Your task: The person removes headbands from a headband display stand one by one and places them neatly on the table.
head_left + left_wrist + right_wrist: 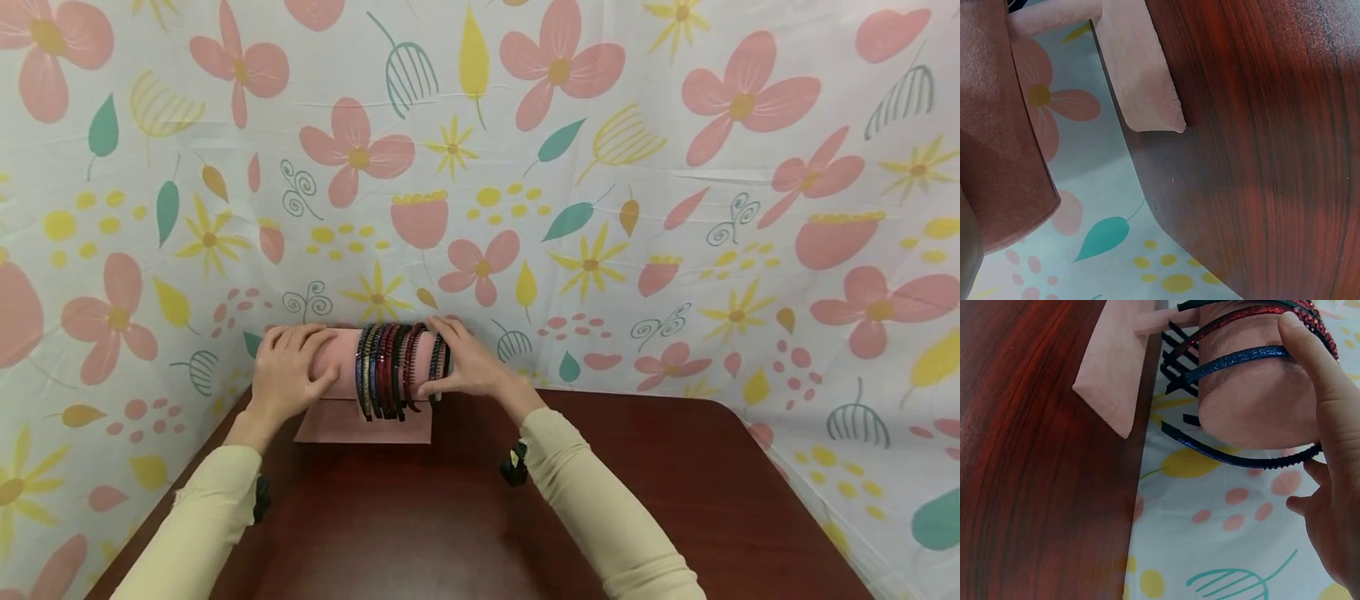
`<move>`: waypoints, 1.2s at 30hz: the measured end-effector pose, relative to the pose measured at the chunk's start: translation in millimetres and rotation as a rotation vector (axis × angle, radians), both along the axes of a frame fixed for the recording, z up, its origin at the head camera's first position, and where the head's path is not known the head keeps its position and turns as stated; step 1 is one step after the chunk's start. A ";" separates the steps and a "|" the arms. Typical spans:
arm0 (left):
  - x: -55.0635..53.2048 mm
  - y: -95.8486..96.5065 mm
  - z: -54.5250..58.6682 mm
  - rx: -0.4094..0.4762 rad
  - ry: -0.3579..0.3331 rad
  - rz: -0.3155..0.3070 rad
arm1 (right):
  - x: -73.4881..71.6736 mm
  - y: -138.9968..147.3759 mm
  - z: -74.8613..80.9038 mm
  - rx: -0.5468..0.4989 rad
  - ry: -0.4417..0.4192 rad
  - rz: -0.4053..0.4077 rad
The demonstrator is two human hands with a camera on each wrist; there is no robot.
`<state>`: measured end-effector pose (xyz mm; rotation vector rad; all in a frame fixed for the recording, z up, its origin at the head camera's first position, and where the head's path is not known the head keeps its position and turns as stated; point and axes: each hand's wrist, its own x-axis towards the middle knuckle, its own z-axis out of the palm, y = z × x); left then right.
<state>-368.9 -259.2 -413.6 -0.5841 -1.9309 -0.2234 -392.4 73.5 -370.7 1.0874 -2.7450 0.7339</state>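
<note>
- The pink, velvety, roll-shaped headband stand [339, 348] is at the far left of the table, its roll raised on a post above a flat pink base [360, 427].
- Narrow, curved headbands in red, black, blue and glittery finishes [386, 371] sit around the roll's middle and right; its left part is bare.
- The outermost dark blue toothed headband [1229, 457] hangs just beyond the roll's right end.
- My right hand [474, 365] curves about that end, thumb nearer me and fingers on the far side, fairly wide apart. It seems to hold the outermost headband; how firmly, I cannot tell.
- My left hand [285, 371] grips the roll's left end, fingers bent over the top, thumb on the near side.
- I judge the step to be handling the end headband while steadying the stand; whether it goes on or off, I cannot tell.
- The next move probably calls for a still left hand and a level right one, so the teeth don't snag neighbours.
- Around these are the dark red-brown wood-grain table [675, 467] and, far and left, a white floral cloth [637, 192].
- I can read no brand, label or writing anywhere.
</note>
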 end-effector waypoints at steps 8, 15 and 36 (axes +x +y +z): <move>-1.3 0.9 -0.3 0.003 0.007 0.000 | 0.0 9.2 -9.0 -0.081 0.000 -0.006; -3.0 0.8 -1.3 0.010 0.007 -0.003 | 0.5 14.1 -22.3 -0.114 0.021 -0.045; -1.8 -1.2 -0.4 0.004 -0.017 0.001 | 9.2 29.4 -61.8 -0.144 0.005 -0.148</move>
